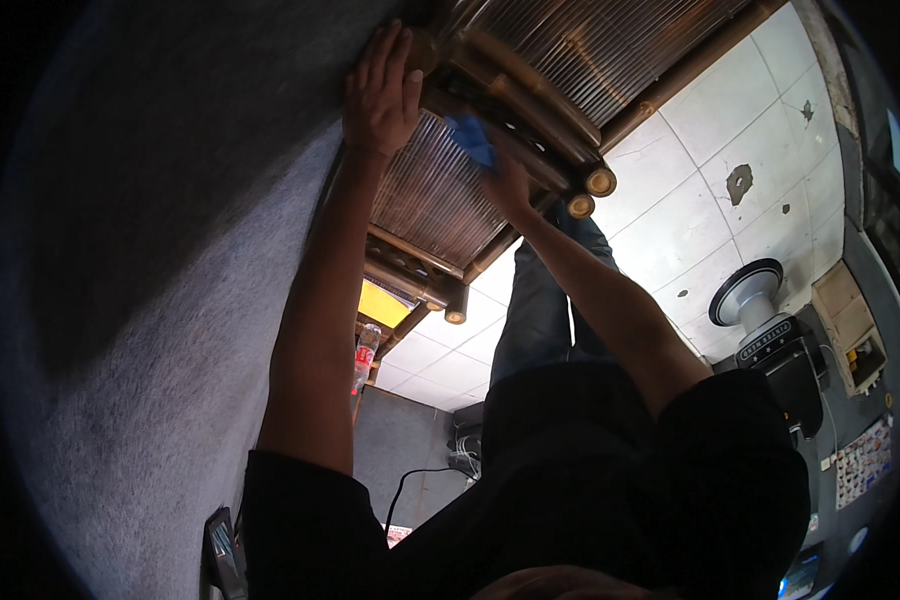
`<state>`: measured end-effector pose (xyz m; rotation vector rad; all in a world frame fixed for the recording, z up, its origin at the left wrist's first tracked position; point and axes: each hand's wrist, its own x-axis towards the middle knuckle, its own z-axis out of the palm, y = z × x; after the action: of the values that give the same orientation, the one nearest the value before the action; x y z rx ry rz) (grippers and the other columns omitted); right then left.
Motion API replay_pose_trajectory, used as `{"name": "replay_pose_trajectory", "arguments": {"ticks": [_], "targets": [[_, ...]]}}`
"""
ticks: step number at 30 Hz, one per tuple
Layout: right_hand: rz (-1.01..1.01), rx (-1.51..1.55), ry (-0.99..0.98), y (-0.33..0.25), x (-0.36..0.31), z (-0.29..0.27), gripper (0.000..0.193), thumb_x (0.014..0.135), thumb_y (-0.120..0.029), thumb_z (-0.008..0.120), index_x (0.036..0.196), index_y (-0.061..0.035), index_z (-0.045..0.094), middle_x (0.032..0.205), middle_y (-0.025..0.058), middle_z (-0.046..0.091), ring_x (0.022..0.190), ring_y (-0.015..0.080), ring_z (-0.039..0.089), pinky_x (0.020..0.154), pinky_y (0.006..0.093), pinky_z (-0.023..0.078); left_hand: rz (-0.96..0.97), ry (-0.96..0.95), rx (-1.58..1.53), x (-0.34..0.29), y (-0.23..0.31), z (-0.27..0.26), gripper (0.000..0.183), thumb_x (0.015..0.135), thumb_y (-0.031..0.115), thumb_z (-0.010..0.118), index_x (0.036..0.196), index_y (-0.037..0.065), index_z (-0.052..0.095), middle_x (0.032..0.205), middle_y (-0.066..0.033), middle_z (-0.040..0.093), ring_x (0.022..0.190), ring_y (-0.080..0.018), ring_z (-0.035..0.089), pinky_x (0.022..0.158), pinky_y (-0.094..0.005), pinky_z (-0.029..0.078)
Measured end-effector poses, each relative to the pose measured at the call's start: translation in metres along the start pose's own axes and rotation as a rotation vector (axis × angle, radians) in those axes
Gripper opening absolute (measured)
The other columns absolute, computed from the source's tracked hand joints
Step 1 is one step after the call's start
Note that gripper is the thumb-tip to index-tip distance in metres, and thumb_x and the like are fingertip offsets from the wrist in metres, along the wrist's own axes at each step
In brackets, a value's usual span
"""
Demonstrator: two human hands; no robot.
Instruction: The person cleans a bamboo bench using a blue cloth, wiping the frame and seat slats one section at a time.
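A dark brown bamboo bench [435, 185], with slatted panels and thick round poles, stands against the grey wall. My left hand [382, 100] rests with its fingers stretched out beside the end of a bamboo pole, close to the wall. In my right hand [507, 182] is a blue cloth [472, 138], held against the slats next to a stack of bamboo poles [540, 150]. The cloth is slightly blurred, and the right fingertips are partly hidden behind it.
The rough grey wall [170, 400] runs along my left. White floor tiles [710, 130] with chipped patches lie to the right, where a round-based stool [750, 295] shows. A plastic bottle [366, 350] and a yellow panel [382, 303] are beyond the bench. A black cable [400, 490] hangs nearby.
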<state>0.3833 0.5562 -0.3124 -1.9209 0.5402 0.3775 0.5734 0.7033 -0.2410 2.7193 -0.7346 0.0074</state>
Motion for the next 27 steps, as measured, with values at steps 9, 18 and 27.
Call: {"name": "replay_pose_trajectory", "arguments": {"ticks": [9, 18, 27], "targets": [[-0.291, -0.602, -0.196, 0.074, 0.063, -0.002, 0.085, 0.083, -0.011, 0.064, 0.160, -0.0188, 0.029, 0.163, 0.0149, 0.035, 0.146, 0.0356, 0.041, 0.112, 0.0478, 0.047, 0.065, 0.018, -0.052, 0.017, 0.020, 0.005, 0.049, 0.108, 0.033, 0.040, 0.152, 0.012, 0.045, 0.159, -0.0077, 0.043, 0.141, -0.0298, 0.044, 0.113, -0.0466, 0.035], [0.074, -0.535, -0.229, 0.155, 0.003, -0.140, 0.052, 0.084, -0.018, 0.067, 0.136, -0.0181, 0.062, 0.122, 0.0177, 0.069, 0.108, 0.0360, 0.069, 0.088, 0.0471, 0.057, 0.078, 0.044, -0.001, 0.021, 0.017, 0.010, 0.049, 0.110, 0.036, 0.037, 0.152, 0.012, 0.046, 0.158, -0.0061, 0.044, 0.143, -0.0294, 0.044, 0.112, -0.0457, 0.037], [-0.429, -0.638, 0.053, 0.066, 0.113, -0.096, 0.065, 0.090, -0.021, 0.062, 0.152, -0.0260, 0.045, 0.157, 0.0051, 0.044, 0.137, 0.0301, 0.050, 0.110, 0.0414, 0.047, 0.123, 0.086, -0.030, 0.032, 0.032, 0.009, 0.049, 0.110, 0.037, 0.038, 0.151, 0.013, 0.046, 0.157, -0.0070, 0.046, 0.143, -0.0302, 0.044, 0.112, -0.0475, 0.038]]}}
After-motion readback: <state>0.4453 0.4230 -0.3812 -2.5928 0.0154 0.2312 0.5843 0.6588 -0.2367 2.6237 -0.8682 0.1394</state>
